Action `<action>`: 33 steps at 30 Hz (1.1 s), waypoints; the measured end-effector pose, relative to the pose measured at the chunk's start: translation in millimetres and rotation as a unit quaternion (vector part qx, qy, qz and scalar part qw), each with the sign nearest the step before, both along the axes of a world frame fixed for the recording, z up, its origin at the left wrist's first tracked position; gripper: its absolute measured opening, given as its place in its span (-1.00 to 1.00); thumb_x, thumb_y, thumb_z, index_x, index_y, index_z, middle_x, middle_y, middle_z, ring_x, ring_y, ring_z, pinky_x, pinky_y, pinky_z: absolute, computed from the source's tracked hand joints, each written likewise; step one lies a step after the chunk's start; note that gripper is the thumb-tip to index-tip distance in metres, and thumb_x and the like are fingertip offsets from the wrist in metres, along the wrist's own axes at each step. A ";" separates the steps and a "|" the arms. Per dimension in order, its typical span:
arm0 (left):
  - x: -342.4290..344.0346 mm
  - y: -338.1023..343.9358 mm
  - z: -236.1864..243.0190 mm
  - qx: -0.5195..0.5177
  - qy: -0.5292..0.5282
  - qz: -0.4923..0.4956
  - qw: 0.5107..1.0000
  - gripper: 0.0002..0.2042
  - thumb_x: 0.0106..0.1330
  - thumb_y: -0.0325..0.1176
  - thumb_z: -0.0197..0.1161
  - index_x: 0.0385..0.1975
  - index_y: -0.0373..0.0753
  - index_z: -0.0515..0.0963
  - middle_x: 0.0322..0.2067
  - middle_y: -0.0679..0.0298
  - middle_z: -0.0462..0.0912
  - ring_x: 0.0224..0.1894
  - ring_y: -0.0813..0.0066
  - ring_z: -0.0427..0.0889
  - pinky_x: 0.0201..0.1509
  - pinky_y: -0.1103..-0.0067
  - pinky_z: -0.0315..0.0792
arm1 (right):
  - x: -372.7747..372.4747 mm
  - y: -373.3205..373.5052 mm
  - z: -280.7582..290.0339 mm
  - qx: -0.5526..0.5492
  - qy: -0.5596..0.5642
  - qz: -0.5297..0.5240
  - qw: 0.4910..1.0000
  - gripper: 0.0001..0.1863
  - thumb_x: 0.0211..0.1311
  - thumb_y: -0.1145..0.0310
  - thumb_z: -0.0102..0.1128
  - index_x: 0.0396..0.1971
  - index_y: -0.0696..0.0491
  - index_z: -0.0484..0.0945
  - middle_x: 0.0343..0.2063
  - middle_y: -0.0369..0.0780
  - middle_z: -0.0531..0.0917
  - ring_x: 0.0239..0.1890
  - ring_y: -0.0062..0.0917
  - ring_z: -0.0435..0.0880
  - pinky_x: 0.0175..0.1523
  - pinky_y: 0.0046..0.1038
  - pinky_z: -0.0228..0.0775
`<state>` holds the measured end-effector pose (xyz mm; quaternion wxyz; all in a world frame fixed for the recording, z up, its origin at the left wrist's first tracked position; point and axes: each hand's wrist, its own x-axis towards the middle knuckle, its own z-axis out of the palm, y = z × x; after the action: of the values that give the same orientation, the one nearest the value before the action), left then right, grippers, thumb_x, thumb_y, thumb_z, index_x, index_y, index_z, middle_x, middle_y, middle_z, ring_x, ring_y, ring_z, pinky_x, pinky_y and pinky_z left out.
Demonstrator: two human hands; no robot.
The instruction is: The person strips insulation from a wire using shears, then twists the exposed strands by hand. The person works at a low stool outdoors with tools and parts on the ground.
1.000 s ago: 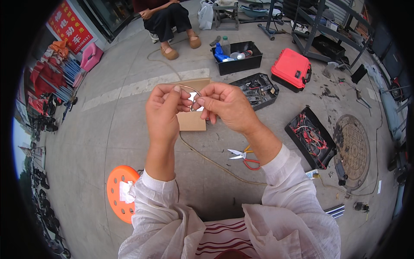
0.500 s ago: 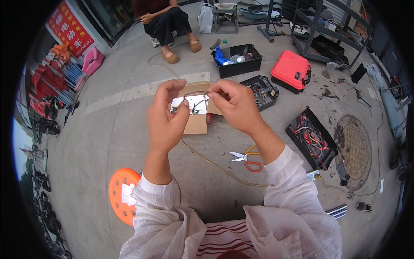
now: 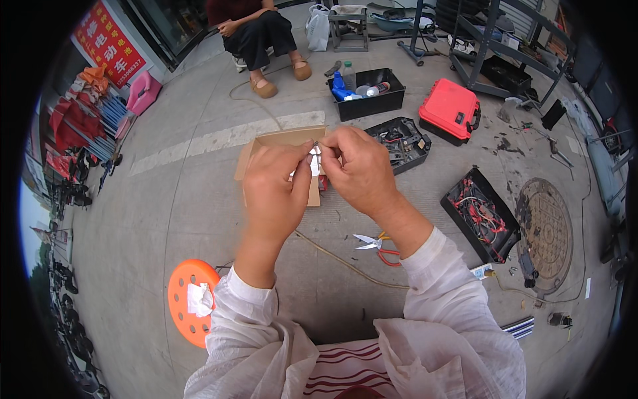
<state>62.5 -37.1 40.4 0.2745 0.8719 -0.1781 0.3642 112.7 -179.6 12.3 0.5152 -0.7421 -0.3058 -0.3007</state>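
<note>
Wire, stretched out half a second ago, now mostly hidden over the cardboard box, pinched by left hand and right hand, brought close together: apparently finer work on one spot.

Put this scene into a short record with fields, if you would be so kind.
Left: bare left hand, fingers pinched
Right: bare right hand, pinched close by
Held: small thin dark piece, mostly hidden
Behind hands: open brown cardboard box
Ground, right: metal-bladed scissors with coloured handles; black tray of tangled wires
Ground, left: round orange stool with holes, white paper on top
</note>
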 end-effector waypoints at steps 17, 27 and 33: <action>12.1 -1.0 -14.1 -0.141 -0.039 -0.029 0.989 -0.89 0.22 -0.58 0.24 -0.27 -0.40 0.59 -0.33 0.24 0.65 -0.36 0.62 0.61 -0.27 0.69 0.51 | -10.5 4.0 8.7 0.109 0.122 0.077 0.984 -0.91 0.07 0.55 0.25 -0.46 0.16 0.50 -0.52 -0.23 0.60 -0.51 -0.57 0.59 -0.43 -0.53 0.42; 10.2 6.9 -18.5 -0.244 0.047 -0.060 0.967 -0.87 0.18 -0.59 0.25 -0.27 -0.40 0.61 -0.36 0.18 0.68 -0.34 0.53 0.68 -0.27 0.65 0.56 | -13.6 2.8 14.9 0.207 0.303 0.218 0.904 -0.93 0.18 0.53 0.26 -0.40 0.22 0.58 -0.45 -0.27 0.67 -0.43 -0.73 0.61 -0.32 -0.67 0.49; 6.2 5.2 -10.3 -0.200 0.036 -0.051 0.978 -0.89 0.24 -0.60 0.22 -0.27 -0.44 0.61 -0.32 0.22 0.63 -0.34 0.60 0.61 -0.30 0.69 0.51 | -12.6 2.4 14.5 0.207 0.330 0.237 0.890 -0.91 0.18 0.51 0.28 -0.38 0.22 0.60 -0.46 -0.26 0.68 -0.44 -0.73 0.61 -0.35 -0.68 0.48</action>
<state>68.7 -31.9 30.1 0.4677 0.8018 -0.1355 0.3464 100.1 -177.2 26.8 0.7846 -0.5801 -0.2160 0.0357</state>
